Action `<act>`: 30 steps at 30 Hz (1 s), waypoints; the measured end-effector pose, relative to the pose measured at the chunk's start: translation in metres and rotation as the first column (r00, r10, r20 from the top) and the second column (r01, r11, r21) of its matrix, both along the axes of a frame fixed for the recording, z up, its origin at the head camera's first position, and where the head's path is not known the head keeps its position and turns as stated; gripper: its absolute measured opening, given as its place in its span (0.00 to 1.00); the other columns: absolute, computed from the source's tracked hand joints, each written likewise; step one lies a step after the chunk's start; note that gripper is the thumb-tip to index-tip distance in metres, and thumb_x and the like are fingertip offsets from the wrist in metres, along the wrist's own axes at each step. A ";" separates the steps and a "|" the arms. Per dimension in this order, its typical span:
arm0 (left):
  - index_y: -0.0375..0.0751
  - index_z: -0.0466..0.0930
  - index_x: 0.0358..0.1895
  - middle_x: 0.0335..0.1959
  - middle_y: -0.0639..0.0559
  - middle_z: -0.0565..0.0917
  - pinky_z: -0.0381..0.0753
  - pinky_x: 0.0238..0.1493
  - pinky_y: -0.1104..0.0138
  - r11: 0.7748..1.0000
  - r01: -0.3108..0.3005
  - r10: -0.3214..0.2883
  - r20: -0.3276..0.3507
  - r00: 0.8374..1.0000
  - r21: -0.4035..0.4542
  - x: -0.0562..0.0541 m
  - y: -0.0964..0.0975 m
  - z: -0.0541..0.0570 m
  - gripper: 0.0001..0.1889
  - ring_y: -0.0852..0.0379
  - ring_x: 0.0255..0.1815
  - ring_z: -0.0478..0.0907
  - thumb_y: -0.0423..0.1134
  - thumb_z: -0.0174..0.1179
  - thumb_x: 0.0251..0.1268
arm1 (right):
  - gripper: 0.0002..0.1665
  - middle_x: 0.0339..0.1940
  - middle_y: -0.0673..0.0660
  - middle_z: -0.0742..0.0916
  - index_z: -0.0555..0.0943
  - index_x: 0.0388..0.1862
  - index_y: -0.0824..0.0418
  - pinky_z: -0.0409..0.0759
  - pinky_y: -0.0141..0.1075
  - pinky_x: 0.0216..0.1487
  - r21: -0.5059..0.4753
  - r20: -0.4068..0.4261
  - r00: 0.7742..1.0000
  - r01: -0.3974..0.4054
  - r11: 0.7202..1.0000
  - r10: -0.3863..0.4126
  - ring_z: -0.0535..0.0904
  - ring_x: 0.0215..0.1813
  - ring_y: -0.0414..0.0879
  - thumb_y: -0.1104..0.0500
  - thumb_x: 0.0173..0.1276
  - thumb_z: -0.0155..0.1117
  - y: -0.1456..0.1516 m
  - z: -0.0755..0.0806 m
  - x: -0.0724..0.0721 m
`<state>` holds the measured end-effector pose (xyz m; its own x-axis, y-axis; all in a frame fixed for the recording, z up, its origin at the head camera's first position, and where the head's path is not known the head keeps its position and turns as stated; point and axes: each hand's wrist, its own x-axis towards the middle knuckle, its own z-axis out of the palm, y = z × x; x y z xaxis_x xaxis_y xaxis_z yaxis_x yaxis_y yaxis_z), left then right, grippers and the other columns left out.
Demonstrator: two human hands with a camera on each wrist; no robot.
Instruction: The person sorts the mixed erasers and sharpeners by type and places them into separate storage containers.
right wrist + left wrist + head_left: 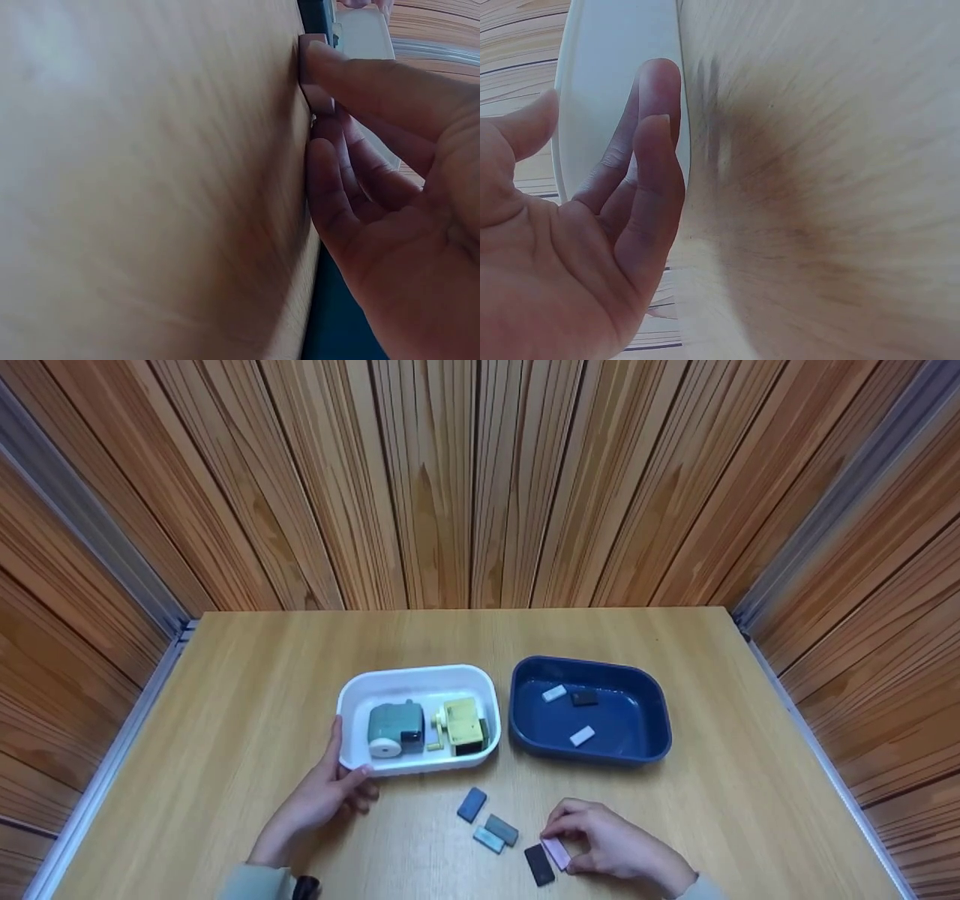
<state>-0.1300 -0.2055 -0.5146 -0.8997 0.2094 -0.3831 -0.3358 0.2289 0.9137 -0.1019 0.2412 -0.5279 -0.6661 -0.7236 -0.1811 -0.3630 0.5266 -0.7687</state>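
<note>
Low at the right in the head view, my right hand (604, 840) pinches a small lilac eraser (556, 855) between thumb and fingers. The right wrist view shows this eraser (316, 94) close to the table, with the thumb on its side. A black eraser (539, 865) lies just left of it. My left hand (319, 802) rests against the front left corner of a white tub (420, 769), one finger along its left wall and the thumb at its front. In that tub stand a teal crank pencil sharpener (396, 724) and a yellow one (460, 721).
Right of the white tub stands a navy tub (630, 720) holding two white erasers and a black eraser (584, 699). On the table before the tubs lie a blue eraser (472, 805), a grey-blue eraser (502, 829) and a light blue eraser (488, 840). Wood-panelled walls enclose the table.
</note>
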 end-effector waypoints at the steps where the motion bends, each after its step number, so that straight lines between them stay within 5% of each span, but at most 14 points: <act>1: 0.72 0.20 0.77 0.38 0.39 0.84 0.78 0.35 0.58 1.000 0.001 -0.001 0.000 1.000 0.000 0.000 0.000 0.000 0.49 0.40 0.36 0.83 0.46 0.55 0.76 | 0.23 0.51 0.40 0.80 0.86 0.55 0.49 0.74 0.35 0.58 0.007 0.011 1.000 0.008 1.000 -0.009 0.74 0.53 0.37 0.63 0.60 0.74 0.000 0.000 0.000; 11: 0.70 0.20 0.77 0.38 0.40 0.84 0.78 0.35 0.58 1.000 -0.006 0.006 0.003 1.000 -0.005 0.000 0.000 -0.001 0.49 0.40 0.36 0.83 0.46 0.55 0.76 | 0.22 0.50 0.39 0.80 0.86 0.54 0.45 0.74 0.35 0.59 0.018 0.074 0.995 0.072 0.997 -0.073 0.75 0.52 0.38 0.58 0.60 0.75 0.001 0.002 0.001; 30: 0.70 0.20 0.78 0.38 0.39 0.84 0.78 0.35 0.59 1.000 -0.001 0.001 -0.008 1.000 -0.011 0.001 0.001 0.001 0.48 0.41 0.36 0.83 0.44 0.54 0.77 | 0.25 0.51 0.40 0.82 0.85 0.56 0.51 0.76 0.42 0.57 -0.026 -0.043 0.992 0.115 0.993 -0.116 0.78 0.52 0.44 0.54 0.58 0.78 0.008 0.029 -0.012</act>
<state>-0.1289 -0.2044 -0.5139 -0.9028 0.2043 -0.3784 -0.3290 0.2385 0.9137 -0.1142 0.2496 -0.4989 -0.7526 -0.6448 -0.1336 -0.3346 0.5492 -0.7658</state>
